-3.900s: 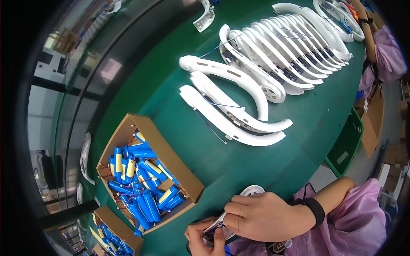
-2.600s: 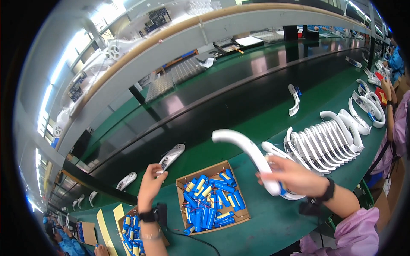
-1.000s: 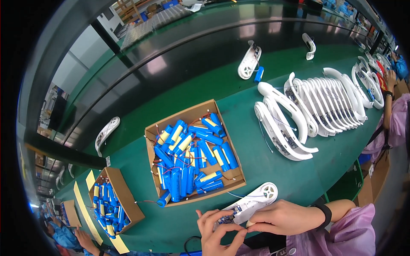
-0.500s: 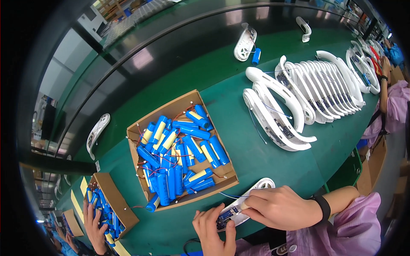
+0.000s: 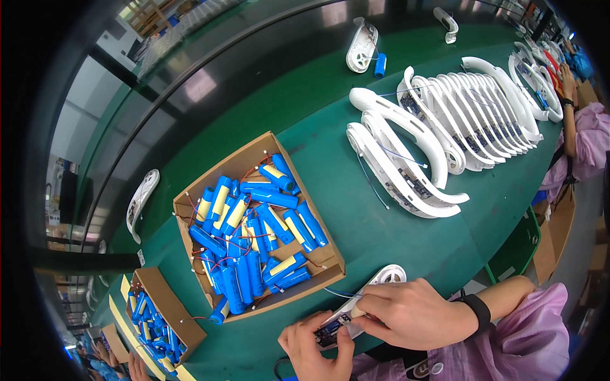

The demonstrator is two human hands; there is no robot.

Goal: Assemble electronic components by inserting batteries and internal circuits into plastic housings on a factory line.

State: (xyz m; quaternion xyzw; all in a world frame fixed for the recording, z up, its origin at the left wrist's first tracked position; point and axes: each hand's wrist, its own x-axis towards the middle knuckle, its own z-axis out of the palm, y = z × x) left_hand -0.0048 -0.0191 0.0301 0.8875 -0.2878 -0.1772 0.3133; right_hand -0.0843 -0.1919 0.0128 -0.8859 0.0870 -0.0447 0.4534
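Note:
A white curved plastic housing (image 5: pixel 390 274) lies at a slant near the front edge of the table. Its open side faces up and shows a circuit board (image 5: pixel 329 333). My left hand (image 5: pixel 312 352) grips the near end, thumb and fingers on either side of the board. Over the middle of the housing, my right hand (image 5: pixel 416 315) is closed in a pinch beside the board; what its fingertips hold is hidden. Blue wires (image 5: pixel 340 293) run out from the housing under the right hand. Just beyond stands a cardboard box (image 5: pixel 335 273) of blue cylindrical batteries (image 5: pixel 246 276) with red leads.
A smaller cardboard box (image 5: pixel 189 333) of batteries stands at left, a co-worker's hand (image 5: pixel 137 367) near it. At right, a row of white housings (image 5: pixel 486 124) stands on the green table (image 5: pixel 406 244). Farther back lie a housing (image 5: pixel 361 51) and a blue battery (image 5: pixel 380 65).
The co-worker's hand has drawn back from the small battery box. My view has shifted slightly. Both my hands stay at the housing, with little change in grip.

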